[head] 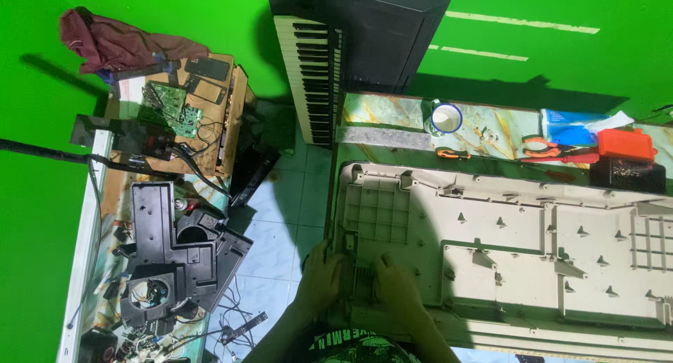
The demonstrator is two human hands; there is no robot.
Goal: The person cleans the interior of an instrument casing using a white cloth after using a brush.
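A long beige plastic casing, ribbed inside and lying open side up, covers most of the marble-patterned table. My left hand grips the casing's near left corner, fingers curled over its edge. My right hand rests just beside it on a small ribbed grille part at the casing's front edge, fingers bent down onto it. Whether the right hand grips anything I cannot tell.
A keyboard instrument leans upright at the back. A white cup, orange-handled pliers, an orange box and a black block line the table's far edge. The left bench holds black plastic housings, circuit boards and a maroon cloth.
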